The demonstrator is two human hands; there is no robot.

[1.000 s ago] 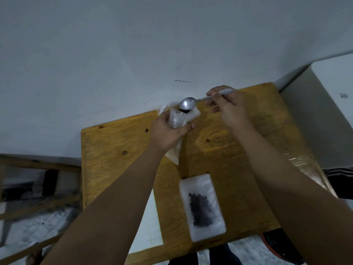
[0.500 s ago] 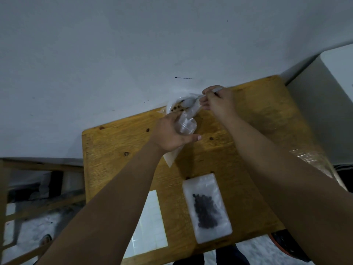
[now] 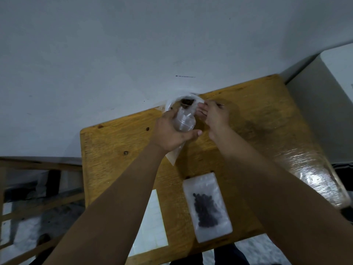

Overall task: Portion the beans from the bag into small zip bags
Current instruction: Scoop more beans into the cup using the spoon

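My left hand (image 3: 172, 131) grips a small clear zip bag (image 3: 184, 121), held upright over the far part of the wooden table (image 3: 118, 150). Behind it stands the larger bean bag (image 3: 186, 100), its mouth open with dark beans showing inside. My right hand (image 3: 215, 115) is closed on a spoon; only the thin end of its handle (image 3: 221, 105) shows, and the bowl is hidden inside the bean bag. A filled small zip bag (image 3: 207, 204) with dark beans lies flat near the table's front edge.
A white sheet of stacked small bags (image 3: 150, 222) lies at the front left of the table. Clear plastic wrap (image 3: 313, 173) covers the table's right edge. A white cabinet (image 3: 324, 88) stands to the right, a wooden frame (image 3: 28, 169) to the left, and a wall behind.
My right hand moved left and lowered the spoon from above the small bag into the bean bag, so its bowl is now hidden. My left hand kept its hold on the small bag.
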